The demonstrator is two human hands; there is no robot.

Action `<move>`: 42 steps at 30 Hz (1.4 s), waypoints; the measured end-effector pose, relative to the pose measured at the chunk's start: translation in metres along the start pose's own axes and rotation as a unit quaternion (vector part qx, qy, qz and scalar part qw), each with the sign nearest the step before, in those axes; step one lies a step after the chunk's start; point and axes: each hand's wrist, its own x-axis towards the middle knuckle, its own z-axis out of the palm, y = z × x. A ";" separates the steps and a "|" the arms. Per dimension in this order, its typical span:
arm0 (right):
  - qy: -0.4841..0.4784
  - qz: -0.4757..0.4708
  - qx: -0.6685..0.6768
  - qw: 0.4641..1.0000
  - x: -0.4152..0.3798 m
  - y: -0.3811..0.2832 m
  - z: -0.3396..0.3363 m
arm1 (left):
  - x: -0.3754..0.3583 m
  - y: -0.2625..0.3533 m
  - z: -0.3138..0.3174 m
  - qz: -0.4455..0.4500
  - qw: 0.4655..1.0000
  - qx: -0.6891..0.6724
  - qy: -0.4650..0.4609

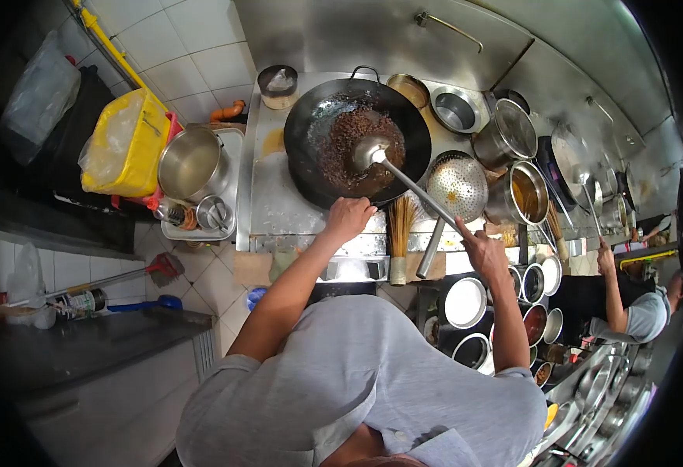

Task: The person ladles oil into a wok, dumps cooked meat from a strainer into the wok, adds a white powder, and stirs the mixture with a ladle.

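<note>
A large black wok [302, 128] sits on the steel stove, with dark brown crumbly food [349, 136] in it. My left hand [349, 219] is closed at the wok's near rim; whether it grips a handle or a cloth there is hidden. My right hand [485, 255] is wrapped round the long handle of a steel ladle [372, 152], whose round bowl rests in the food. A perforated strainer [457, 187] lies just right of the wok. Between the wok and my body stands a bamboo brush [400, 233].
Steel pots [505, 134] and a pot of brown liquid [525, 194] stand to the right, above several seasoning bowls [464, 302]. At left are a yellow bin [127, 144] and a steel pot [192, 163]. A co-worker [630, 307] holds a ladle at far right.
</note>
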 end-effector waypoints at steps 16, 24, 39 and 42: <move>-0.232 0.269 0.785 0.508 0.039 -0.044 0.041 | -0.002 0.000 0.001 0.008 1.000 0.017 0.001; -0.174 0.246 0.771 0.561 0.102 -0.044 0.074 | 0.000 -0.001 0.000 0.010 1.000 0.017 0.004; 0.159 0.053 0.404 0.899 0.155 -0.077 0.121 | -0.002 -0.004 0.006 0.019 0.999 0.024 0.022; -0.084 0.202 0.480 0.849 0.127 -0.108 0.039 | -0.002 -0.006 0.008 0.022 0.999 0.021 0.025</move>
